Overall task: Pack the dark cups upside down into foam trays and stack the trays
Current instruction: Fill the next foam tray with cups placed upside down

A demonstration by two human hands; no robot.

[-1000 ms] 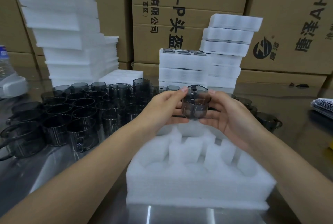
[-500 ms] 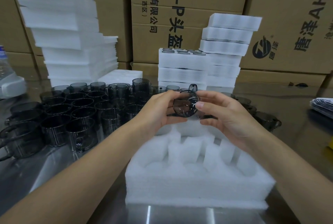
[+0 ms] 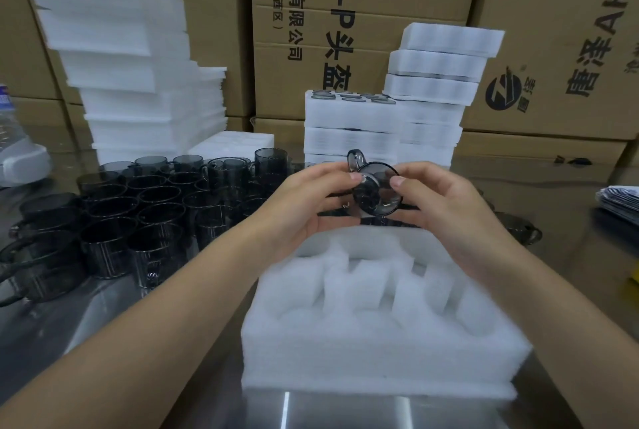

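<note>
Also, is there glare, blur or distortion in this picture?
Head view: the wide lens tilts the boxes at the edges; a glare strip lies on the table before the tray; the cup between the left hand and right hand looks slightly soft.

Our two bare forearms reach in from the lower corners and converge at the centre. Our left hand and right hand face each other, palms turned inward, wrists roughly level. On each hand the thumb lies on top and the curled fingers wrap underneath. Together the fingertips pinch one dark cup between them, held in the air.
</note>
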